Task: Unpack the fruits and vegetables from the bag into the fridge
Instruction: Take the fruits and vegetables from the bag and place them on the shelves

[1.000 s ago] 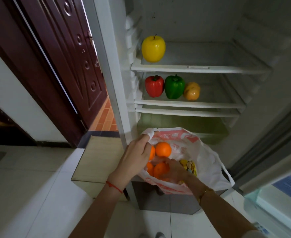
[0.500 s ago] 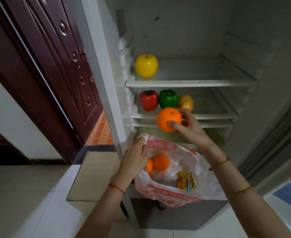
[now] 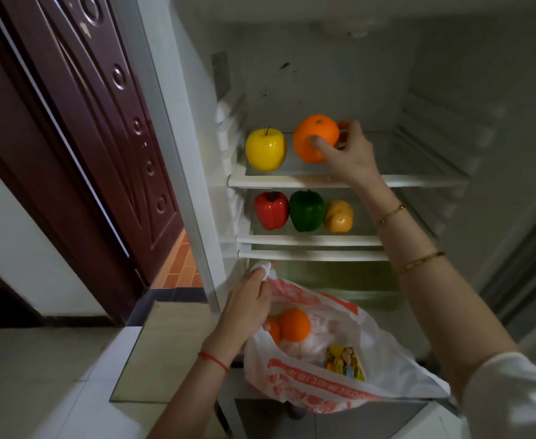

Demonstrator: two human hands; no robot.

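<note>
**One orange at the top shelf, two in the bag**

Our right hand (image 3: pixel 347 153) grips one round orange (image 3: pixel 314 137) at the top fridge shelf (image 3: pixel 418 180), just beside one glossy yellow apple (image 3: pixel 265 149). Below sit three peppers: one red (image 3: pixel 271 210), one green (image 3: pixel 307 210), one yellow (image 3: pixel 339 216). Our left hand (image 3: pixel 247 307) clutches the white plastic bag (image 3: pixel 396 365), which holds two oranges (image 3: pixel 295 324) and one colourful packet (image 3: pixel 344 364)

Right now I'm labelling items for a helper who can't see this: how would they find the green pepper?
Look in the open fridge at the second shelf, below the one with the yellow apple. Three items sit in a row there. The green pepper is the middle one, between a red pepper and a yellowish-orange one.
</note>
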